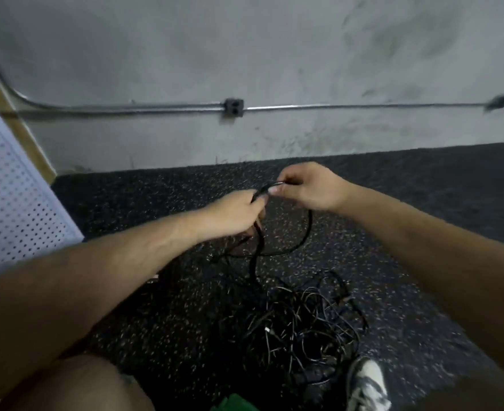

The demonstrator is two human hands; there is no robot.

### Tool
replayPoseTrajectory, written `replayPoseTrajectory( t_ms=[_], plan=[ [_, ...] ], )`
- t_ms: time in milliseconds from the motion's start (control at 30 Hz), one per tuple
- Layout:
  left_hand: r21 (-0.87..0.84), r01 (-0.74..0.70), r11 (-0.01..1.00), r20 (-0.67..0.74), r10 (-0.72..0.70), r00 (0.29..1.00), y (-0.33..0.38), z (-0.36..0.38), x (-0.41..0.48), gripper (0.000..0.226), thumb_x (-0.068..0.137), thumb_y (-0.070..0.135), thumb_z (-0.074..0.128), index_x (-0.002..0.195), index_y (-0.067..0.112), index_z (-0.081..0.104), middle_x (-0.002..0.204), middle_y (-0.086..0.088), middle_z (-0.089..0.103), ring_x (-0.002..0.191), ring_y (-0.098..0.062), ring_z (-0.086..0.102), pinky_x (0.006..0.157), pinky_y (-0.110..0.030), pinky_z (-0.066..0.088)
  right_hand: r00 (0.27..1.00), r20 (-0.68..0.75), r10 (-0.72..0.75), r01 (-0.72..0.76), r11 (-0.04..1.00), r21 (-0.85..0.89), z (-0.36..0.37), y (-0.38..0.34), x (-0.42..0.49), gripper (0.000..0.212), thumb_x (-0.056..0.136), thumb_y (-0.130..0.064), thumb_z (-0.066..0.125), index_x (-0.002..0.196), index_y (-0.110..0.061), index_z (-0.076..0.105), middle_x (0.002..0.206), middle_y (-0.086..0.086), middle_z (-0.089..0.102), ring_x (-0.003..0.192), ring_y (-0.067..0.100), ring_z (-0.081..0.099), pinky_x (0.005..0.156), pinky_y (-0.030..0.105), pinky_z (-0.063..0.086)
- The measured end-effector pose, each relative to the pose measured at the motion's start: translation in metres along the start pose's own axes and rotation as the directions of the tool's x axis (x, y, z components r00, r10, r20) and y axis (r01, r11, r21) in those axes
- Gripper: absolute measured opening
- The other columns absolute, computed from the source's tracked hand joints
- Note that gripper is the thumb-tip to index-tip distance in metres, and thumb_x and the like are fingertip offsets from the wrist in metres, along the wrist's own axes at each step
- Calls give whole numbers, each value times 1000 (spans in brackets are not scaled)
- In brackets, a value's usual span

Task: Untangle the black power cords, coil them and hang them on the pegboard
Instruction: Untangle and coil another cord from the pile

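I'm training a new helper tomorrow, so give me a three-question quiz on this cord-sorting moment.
1. True or false: the left hand and the right hand both hold the black cord raised off the floor.
2. The tangled pile lies: A) in a box; B) on the floor by the shoe; C) on a table.
3. Fill in: the pegboard stands on the person's ____ side.
Key: 1 true; 2 B; 3 left.

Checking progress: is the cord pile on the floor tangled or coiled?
Tangled: the cord pile lies in loose crossing loops on the floor.
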State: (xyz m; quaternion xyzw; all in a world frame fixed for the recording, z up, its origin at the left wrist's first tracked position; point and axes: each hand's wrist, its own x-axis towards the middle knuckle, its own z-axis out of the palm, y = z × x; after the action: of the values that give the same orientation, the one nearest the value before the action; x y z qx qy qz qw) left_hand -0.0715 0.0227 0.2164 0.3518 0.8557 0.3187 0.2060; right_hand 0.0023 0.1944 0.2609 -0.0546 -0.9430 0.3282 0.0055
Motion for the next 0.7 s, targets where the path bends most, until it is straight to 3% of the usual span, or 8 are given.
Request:
replayPoseTrajectory(
  t_ms=[67, 133, 200, 267, 400, 500, 600, 700],
  plan=[
    [40, -58, 998, -88, 62, 994, 49, -16, 3, 45, 110, 43, 32, 99, 17, 68, 86, 1, 70, 74, -15, 64, 65, -31, 49, 984, -177, 37, -15, 992, 127, -37, -9, -30, 26, 95, -34, 71, 79, -15, 63, 58, -7, 51, 53, 8, 47, 52, 23, 40],
    [-145, -87, 986, -107, 72, 992, 78, -22, 4, 46, 108, 48, 37, 100, 18, 71, 97, 2, 75, 83, -14, 69, 80, -29, 52, 954, -285, 89, 14, 940, 340, -57, -18, -47, 24, 94, -27, 72, 75, -18, 60, 55, -9, 48, 54, 10, 43, 54, 24, 35],
    [-353, -100, 930, -88, 73, 993, 99, -10, -9, 44, 109, 44, 39, 100, 16, 72, 103, 0, 79, 94, -20, 75, 96, -37, 53, 927, -354, 120, 119, 803, 584, -71, -25, -65, 24, 94, -17, 71, 73, -18, 59, 58, -8, 48, 55, 10, 40, 59, 27, 35],
    [-424, -73, 902, -53, 56, 997, 107, 13, -21, 37, 111, 36, 37, 105, 13, 66, 103, -3, 78, 98, -24, 75, 98, -42, 51, 918, -365, 157, 193, 628, 754, -81, -29, -78, 25, 93, -10, 69, 72, -18, 58, 69, -2, 50, 55, 9, 38, 59, 28, 36],
    [-179, -96, 979, -12, 95, 995, 94, 47, -30, 27, 108, 43, 42, 121, 28, 60, 106, 12, 68, 105, -13, 64, 90, -29, 46, 902, -386, 193, 297, 373, 879, -101, -33, -89, 17, 96, -7, 63, 82, -13, 55, 65, -6, 50, 52, 7, 36, 57, 26, 37],
    [-347, -21, 938, 200, 96, 975, 83, 54, -28, 43, 96, 62, 48, 125, 33, 63, 122, 13, 70, 125, -12, 58, 106, -33, 34, 877, -372, 304, 298, 264, 917, -108, -32, -82, 15, 96, -6, 60, 84, -12, 54, 60, -6, 41, 46, 7, 33, 57, 27, 45],
    [-425, -31, 905, 241, 147, 959, 86, 65, -28, 42, 92, 55, 51, 99, 17, 66, 82, 6, 73, 92, -15, 70, 104, -35, 43, 864, -343, 368, 273, 230, 934, -111, -27, -72, 11, 99, -7, 57, 89, -10, 55, 62, -3, 34, 50, 10, 31, 63, 32, 56],
    [-418, -60, 907, 78, 101, 992, 97, 64, -20, 33, 105, 43, 45, 91, 15, 58, 70, 10, 56, 68, -11, 53, 77, -28, 47, 890, -314, 329, 244, 238, 940, -104, -11, -72, 17, 104, -20, 51, 117, -9, 53, 86, 5, 58, 81, 16, 61, 93, 35, 49]
  ],
)
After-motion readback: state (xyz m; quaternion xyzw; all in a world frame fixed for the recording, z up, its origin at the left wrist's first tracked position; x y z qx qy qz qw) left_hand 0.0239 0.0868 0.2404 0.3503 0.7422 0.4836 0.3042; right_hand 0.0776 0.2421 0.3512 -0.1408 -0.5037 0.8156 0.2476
